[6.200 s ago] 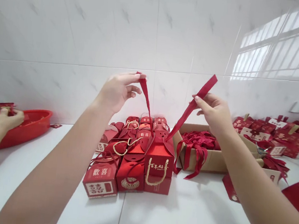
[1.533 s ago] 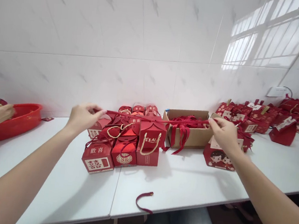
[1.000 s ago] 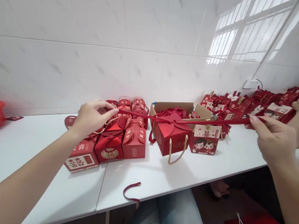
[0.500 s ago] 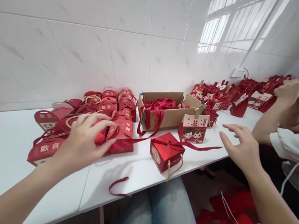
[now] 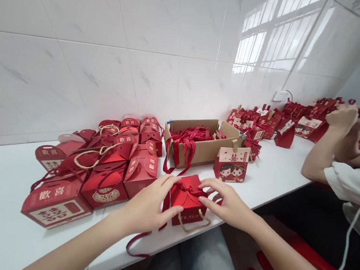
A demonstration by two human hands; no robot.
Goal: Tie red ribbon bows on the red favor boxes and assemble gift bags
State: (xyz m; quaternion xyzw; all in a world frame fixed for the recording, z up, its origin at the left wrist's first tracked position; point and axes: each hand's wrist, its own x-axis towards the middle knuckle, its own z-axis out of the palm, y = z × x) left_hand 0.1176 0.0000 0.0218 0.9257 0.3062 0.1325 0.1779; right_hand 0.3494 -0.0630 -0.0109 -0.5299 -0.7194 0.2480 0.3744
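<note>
A small red gift box point(image 5: 189, 196) with a ribbon knotted on its top and a gold cord handle stands near the table's front edge. On its left side my left hand point(image 5: 151, 203) touches it, fingers curved and apart. My right hand point(image 5: 229, 203) is at the box's right side, its fingertips by the ribbon, thumb and fingers apart. A loose dark red ribbon point(image 5: 133, 244) lies by the table edge. Just behind stands a red and cream box with two cartoon figures point(image 5: 231, 164).
A cardboard box point(image 5: 204, 150) of red ribbons stands at the wall. Rows of red boxes point(image 5: 108, 166) fill the left, and more point(image 5: 269, 121) stand at the back right. Another person's forearm point(image 5: 325, 145) rests on the table at the right.
Both hands have come inward from either side to the small red box. The box now faces differently, and its long ribbon no longer stretches out to both sides.
</note>
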